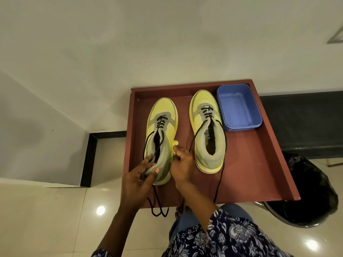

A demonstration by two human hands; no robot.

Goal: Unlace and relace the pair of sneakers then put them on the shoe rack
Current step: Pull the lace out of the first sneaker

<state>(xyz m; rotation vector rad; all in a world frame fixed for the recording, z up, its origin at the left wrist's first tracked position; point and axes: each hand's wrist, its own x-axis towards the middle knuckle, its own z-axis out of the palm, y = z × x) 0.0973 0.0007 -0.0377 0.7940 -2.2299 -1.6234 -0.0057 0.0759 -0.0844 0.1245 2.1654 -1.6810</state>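
Note:
Two yellow and grey sneakers stand toes away from me on a brown shoe rack top [250, 164]. The left sneaker [161, 127] has its black lace [157, 206] loosened, with both ends hanging over the rack's front edge. My left hand [139, 177] grips this sneaker's heel collar, fingers inside the opening and thumb on the back. My right hand [182, 164] curls against the sneaker's right side and pinches a strand of black lace. The right sneaker [207, 130] stands untouched, its lace [220, 175] trailing down to the front edge.
A blue plastic tub [239, 106] sits at the rack's back right corner beside the right sneaker. A bin lined with a black bag [308, 191] stands on the floor to the right. White wall behind, glossy tiled floor [46, 219] to the left.

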